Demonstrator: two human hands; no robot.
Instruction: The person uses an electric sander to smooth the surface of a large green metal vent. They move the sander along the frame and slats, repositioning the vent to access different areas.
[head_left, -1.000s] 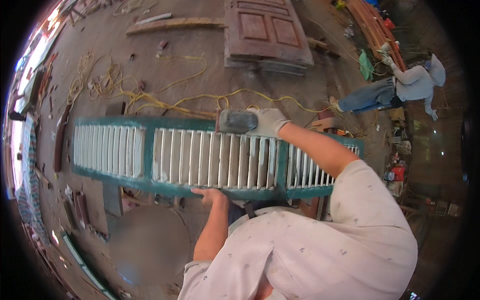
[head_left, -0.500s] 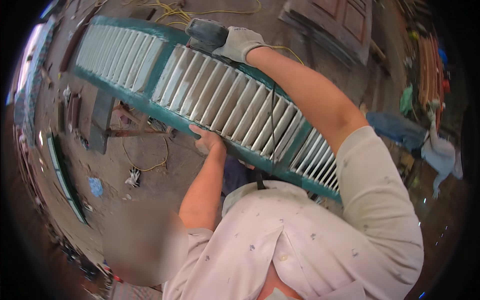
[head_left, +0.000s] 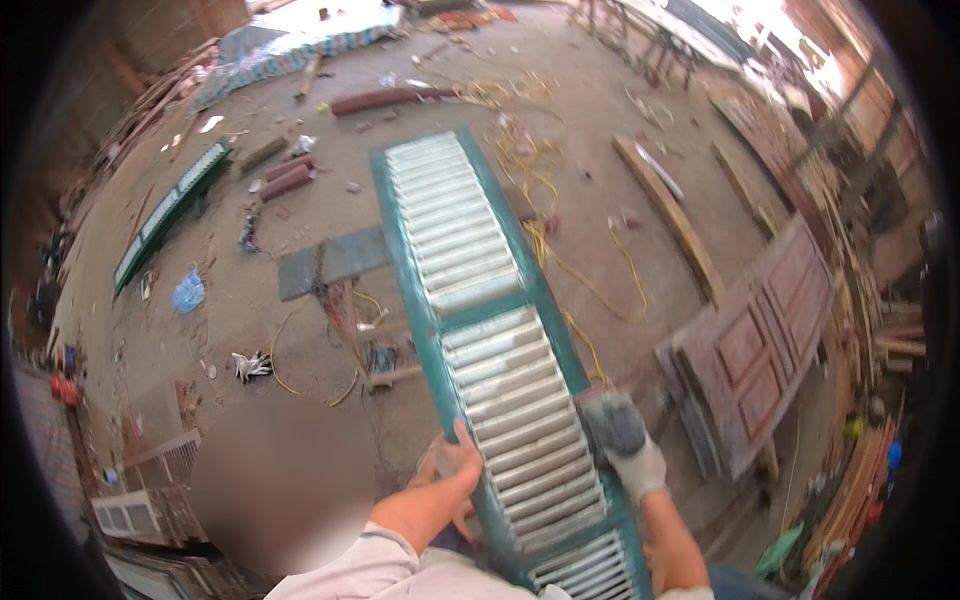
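Observation:
A long louvred shutter (head_left: 435, 328) with a green frame and worn whitish slats stretches away from me, tilted slightly left at its far end. My left hand (head_left: 452, 465) is bare and grips the shutter's left edge, thumb up against the frame. Its other fingers are partly hidden at the side. On the right edge, beside the middle slat panel, my right hand (head_left: 640, 470) wears a pale work glove. It is closed around a dark grey power sander (head_left: 612, 425), which rests against the green frame.
Wooden supports and a dark board (head_left: 335, 262) are under and left of the shutter. A yellow cord (head_left: 630, 285) winds over the floor. Stacked panelled doors (head_left: 750, 360) lie at right. Another green shutter (head_left: 172, 212), a blue bag (head_left: 188, 292) and a glove (head_left: 252, 366) lie left.
The view has swung so the shutter now points away from me instead of slanting across. My right hand and sander appear lower, at the right edge; my left hand still holds the opposite edge.

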